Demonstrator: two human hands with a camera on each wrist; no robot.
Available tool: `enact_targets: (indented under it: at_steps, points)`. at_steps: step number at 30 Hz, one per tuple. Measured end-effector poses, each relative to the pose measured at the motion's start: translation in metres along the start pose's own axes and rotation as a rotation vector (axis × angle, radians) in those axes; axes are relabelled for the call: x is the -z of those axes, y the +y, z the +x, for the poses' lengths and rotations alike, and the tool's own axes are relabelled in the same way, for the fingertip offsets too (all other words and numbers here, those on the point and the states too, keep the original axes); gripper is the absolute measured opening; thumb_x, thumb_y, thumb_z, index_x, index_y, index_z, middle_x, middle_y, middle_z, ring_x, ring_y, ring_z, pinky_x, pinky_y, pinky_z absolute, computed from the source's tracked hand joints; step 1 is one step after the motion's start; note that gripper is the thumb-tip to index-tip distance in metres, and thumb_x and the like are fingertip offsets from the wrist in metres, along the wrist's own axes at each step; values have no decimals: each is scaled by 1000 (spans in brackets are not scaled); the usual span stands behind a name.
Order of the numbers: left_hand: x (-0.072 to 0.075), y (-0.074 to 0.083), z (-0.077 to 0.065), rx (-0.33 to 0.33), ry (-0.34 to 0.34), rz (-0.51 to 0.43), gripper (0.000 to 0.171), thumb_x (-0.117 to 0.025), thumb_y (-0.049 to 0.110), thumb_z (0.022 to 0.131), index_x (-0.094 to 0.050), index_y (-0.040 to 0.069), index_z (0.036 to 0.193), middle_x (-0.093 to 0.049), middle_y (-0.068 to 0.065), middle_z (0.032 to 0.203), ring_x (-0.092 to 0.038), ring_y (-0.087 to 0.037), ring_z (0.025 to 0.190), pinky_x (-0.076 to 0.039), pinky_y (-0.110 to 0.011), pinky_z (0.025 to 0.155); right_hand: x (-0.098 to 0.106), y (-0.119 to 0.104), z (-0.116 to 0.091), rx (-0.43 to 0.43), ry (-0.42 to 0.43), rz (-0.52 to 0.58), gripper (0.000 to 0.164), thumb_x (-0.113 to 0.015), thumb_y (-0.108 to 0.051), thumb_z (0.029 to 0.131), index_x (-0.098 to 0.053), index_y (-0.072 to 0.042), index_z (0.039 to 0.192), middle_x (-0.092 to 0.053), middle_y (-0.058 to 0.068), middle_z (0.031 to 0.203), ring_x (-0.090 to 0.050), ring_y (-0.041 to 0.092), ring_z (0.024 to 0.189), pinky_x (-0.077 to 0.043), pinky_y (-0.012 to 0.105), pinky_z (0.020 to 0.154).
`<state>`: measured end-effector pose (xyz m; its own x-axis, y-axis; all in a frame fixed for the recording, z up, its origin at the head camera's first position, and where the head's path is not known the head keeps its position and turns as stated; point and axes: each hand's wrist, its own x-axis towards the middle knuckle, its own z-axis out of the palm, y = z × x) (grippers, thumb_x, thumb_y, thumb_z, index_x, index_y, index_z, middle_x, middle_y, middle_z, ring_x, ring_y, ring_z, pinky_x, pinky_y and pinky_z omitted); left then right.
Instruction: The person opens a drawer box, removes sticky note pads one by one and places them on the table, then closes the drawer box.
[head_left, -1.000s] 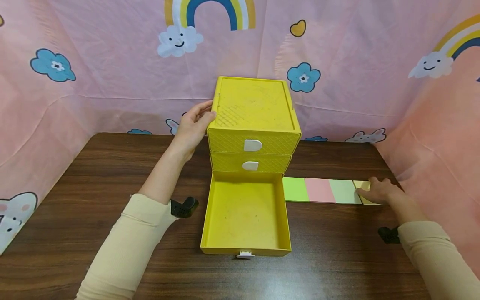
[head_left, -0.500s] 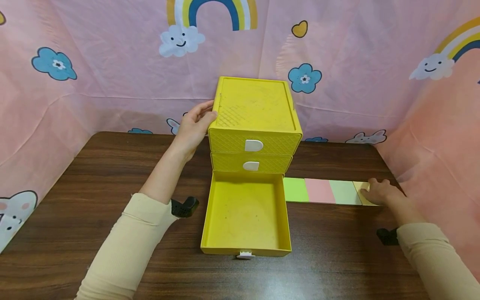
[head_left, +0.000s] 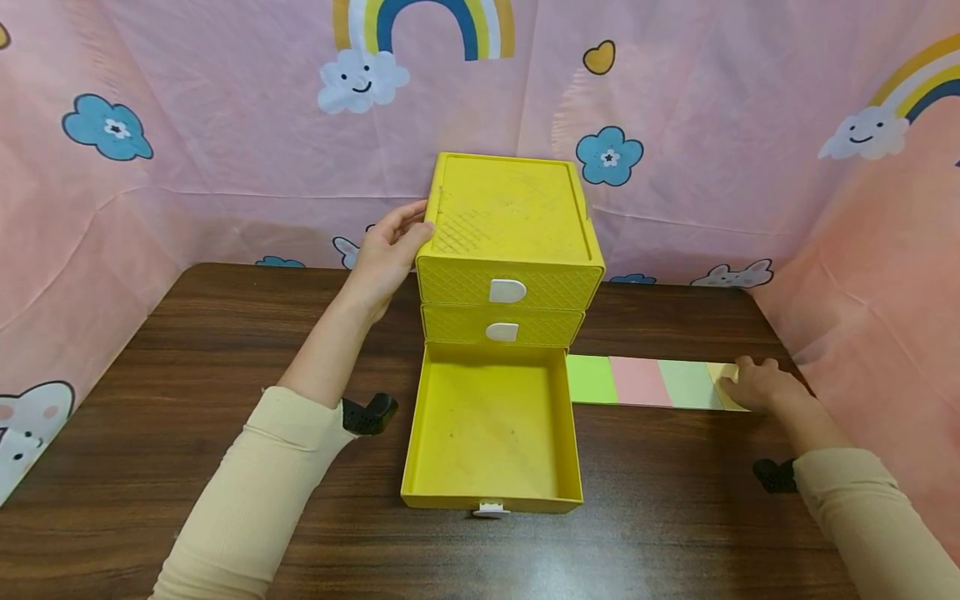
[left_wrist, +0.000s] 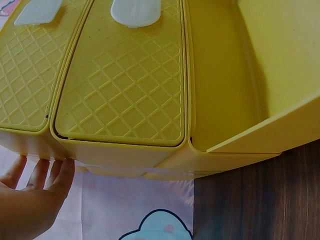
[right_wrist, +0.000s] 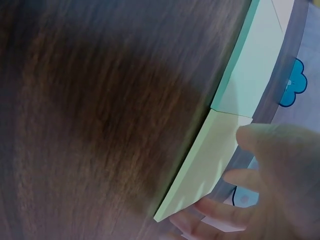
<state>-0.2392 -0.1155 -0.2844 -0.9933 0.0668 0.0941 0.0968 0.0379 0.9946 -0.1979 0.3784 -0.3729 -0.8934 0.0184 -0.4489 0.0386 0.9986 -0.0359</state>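
My left hand (head_left: 385, 258) rests against the left side of a yellow plastic drawer unit (head_left: 510, 208). Fingertips (left_wrist: 62, 172) touch its side wall in the left wrist view. The bottom drawer (head_left: 491, 433) is pulled out with nothing in it, while the two drawers above are closed. To the right, my right hand (head_left: 768, 387) is at the outer end of a pale yellow sticky-note pad (head_left: 726, 385). The right wrist view has the thumb (right_wrist: 250, 135) by the pad's far edge and fingers at its end. Part of the pad is hidden under the hand in the head view.
Three more pads, pale green (head_left: 686, 383), pink (head_left: 639, 381) and bright green (head_left: 591, 379), continue the row toward the drawer unit. A brown wooden table (head_left: 660, 500) bears everything. Printed pink cloth (head_left: 675, 100) hangs behind and at both sides.
The pale yellow pad has shifted slightly left against the pale green one, with my right hand at its end. My left hand and the drawer unit have stayed in place.
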Motion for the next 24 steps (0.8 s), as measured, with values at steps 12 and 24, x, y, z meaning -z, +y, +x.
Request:
enact_targets:
  at_steps: [12, 24]
  points:
    - [-1, 1, -1, 7, 7, -6, 46, -51, 25, 94, -42, 19, 138, -46, -4, 134, -52, -17, 105, -46, -27, 85, -6, 1, -4, -9, 139, -11, 66, -37, -45, 94, -30, 10, 130, -25, 42, 125, -27, 62, 111, -31, 71, 83]
    - [0, 0, -1, -4, -4, 5, 46, -51, 26, 94, -42, 19, 139, -46, -3, 135, -51, -17, 108, -44, -30, 90, -13, -4, -4, 83, 343, -43, 62, -39, -47, 95, -43, 8, 123, -39, 36, 121, -37, 56, 106, -36, 67, 81]
